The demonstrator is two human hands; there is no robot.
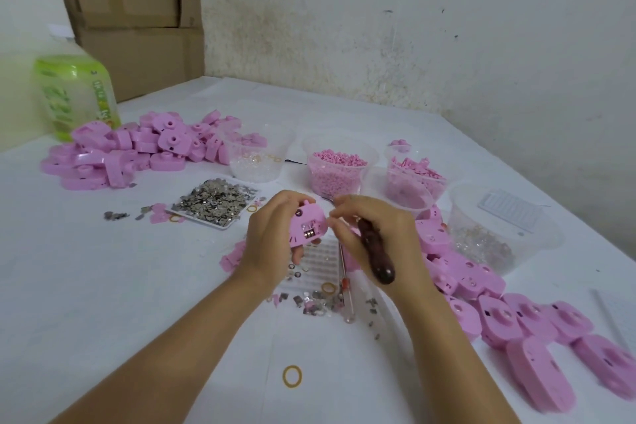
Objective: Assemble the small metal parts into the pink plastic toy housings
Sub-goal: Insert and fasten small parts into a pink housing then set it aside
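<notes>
Centre frame: left hand [272, 237] fingers grip housing [307, 225], open face up for access. Right hand [375, 227] fingers wrap tool [377, 256], fingertips at housing edge, likely for fitting.

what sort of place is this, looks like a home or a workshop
Probably a small hand-assembly workshop, perhaps home piecework: heaps of identical pink housings, a heap of small metal parts, tubs of pink pieces, and cardboard cartons stacked behind.

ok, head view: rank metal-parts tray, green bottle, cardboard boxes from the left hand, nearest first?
1. Metal-parts tray: just left of the left hand.
2. Green bottle: far left.
3. Cardboard boxes: back-left corner, behind the bottle.
</notes>
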